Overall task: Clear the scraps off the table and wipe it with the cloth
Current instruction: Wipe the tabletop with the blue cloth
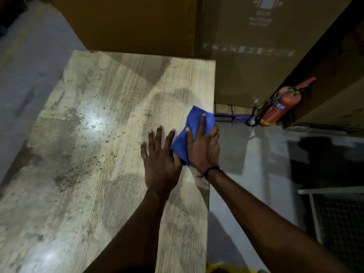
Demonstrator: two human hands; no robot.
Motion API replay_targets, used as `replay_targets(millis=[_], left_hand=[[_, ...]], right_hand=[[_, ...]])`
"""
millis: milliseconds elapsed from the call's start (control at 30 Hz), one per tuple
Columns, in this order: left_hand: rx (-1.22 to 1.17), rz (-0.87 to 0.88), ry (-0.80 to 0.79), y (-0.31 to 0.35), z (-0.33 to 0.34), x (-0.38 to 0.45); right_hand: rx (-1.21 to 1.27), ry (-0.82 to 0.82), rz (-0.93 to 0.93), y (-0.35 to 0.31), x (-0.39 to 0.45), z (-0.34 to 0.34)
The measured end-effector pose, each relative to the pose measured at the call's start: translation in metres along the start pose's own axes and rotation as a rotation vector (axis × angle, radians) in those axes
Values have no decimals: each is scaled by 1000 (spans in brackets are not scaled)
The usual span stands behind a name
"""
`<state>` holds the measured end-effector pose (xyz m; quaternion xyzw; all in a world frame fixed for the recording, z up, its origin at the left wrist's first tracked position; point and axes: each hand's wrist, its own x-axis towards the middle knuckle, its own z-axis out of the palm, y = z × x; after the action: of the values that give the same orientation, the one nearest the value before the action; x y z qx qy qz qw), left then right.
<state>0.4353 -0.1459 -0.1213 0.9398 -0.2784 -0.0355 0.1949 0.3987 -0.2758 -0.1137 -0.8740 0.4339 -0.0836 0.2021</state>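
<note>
A blue cloth (194,120) lies bunched near the right edge of a pale, stained wooden table (94,134). My right hand (203,147) presses down on the cloth with its fingers spread over it and grips it. Just to its left, my left hand (160,156) rests flat on the tabletop with fingers apart, its thumb side touching the cloth's edge. Dark stains and small specks mark the table surface; I cannot make out any larger scraps.
Big brown cardboard boxes (246,46) stand behind and to the right of the table. A red fire extinguisher (277,107) lies on the floor to the right. A white wire rack (334,219) is at the lower right. Grey floor surrounds the table.
</note>
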Motion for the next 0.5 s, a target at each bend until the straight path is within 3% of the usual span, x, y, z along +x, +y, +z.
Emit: replay_targets(millis=[200, 400, 500], left_hand=[[30, -15, 41, -2, 4, 1], [-11, 16, 12, -5, 5, 3], [-16, 12, 4, -6, 8, 3]], right_hand=[[-45, 4, 25, -12, 80, 12], [-40, 59, 52, -3, -16, 13], [-56, 66, 73, -2, -23, 13]])
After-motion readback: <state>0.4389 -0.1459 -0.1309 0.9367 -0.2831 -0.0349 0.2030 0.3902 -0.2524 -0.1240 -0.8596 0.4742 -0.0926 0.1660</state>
